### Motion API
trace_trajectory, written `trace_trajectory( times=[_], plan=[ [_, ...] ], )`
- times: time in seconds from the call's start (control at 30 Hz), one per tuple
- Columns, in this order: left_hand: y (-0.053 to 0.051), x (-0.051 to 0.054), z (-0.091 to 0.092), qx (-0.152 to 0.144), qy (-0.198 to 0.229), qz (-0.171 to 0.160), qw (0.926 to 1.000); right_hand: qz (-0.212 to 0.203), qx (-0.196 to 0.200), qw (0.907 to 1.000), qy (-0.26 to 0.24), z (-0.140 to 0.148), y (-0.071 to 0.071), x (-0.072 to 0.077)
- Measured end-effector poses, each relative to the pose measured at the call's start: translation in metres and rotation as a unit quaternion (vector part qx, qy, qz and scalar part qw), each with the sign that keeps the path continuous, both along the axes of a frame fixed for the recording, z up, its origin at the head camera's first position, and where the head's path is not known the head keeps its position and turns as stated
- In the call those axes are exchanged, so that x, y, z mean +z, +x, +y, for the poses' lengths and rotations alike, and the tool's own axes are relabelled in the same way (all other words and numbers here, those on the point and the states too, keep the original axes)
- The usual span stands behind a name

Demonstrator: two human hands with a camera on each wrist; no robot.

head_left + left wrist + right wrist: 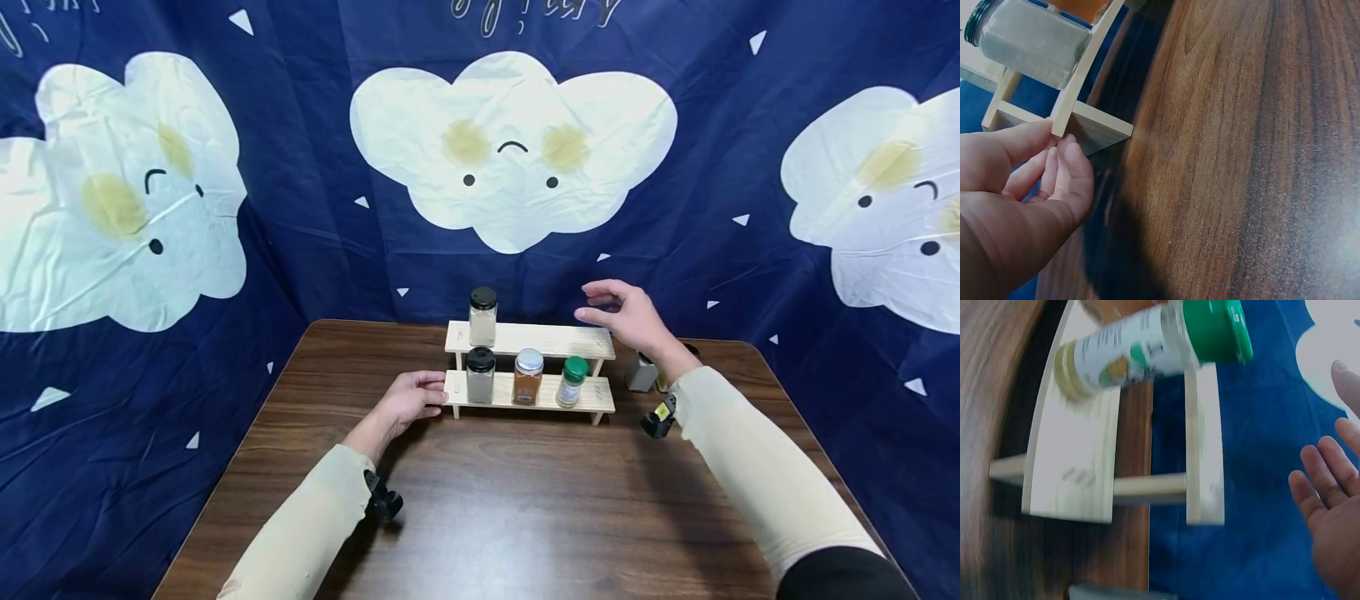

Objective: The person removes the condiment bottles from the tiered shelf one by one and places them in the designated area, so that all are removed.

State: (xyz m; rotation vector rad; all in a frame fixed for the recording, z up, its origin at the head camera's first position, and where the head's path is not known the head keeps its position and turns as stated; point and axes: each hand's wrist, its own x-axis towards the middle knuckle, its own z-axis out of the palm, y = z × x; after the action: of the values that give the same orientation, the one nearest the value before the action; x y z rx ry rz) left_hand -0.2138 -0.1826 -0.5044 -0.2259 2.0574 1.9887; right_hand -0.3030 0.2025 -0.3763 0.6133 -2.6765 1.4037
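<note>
My left hand (408,402) pinches the left end of the lower tier of a light wooden rack (543,405); in the left wrist view thumb and fingers (1076,167) meet at the board's corner. Above the right end of the upper tier hangs my right hand (628,319), empty, its fingers spread a little. On the lower tier stand a black-capped jar (480,385), a jar of orange-brown spice with a silver lid (527,385) and a green-capped bottle (572,387). Another black-capped jar (483,323) stands at the left of the upper tier (555,340).
To the right of the rack, partly behind my right forearm, a jar (642,375) and at least one more container stand on the brown wooden table (525,517). A blue cloth (315,208) with white clouds hangs behind the table and along both sides.
</note>
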Motion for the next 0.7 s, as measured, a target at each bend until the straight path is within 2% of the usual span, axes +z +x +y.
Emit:
trace_trajectory(
  times=[0.3,0.7],
  plan=[
    [-0.002,0.000,-0.001,-0.007,-0.009,0.001,0.9999,-0.030,0.066,0.9974,-0.002,-0.038,0.000,0.003],
    [-0.003,0.000,-0.002,-0.009,-0.012,-0.001,0.9999,-0.031,0.107,0.9931,-0.036,-0.078,-0.002,0.000]
  ],
)
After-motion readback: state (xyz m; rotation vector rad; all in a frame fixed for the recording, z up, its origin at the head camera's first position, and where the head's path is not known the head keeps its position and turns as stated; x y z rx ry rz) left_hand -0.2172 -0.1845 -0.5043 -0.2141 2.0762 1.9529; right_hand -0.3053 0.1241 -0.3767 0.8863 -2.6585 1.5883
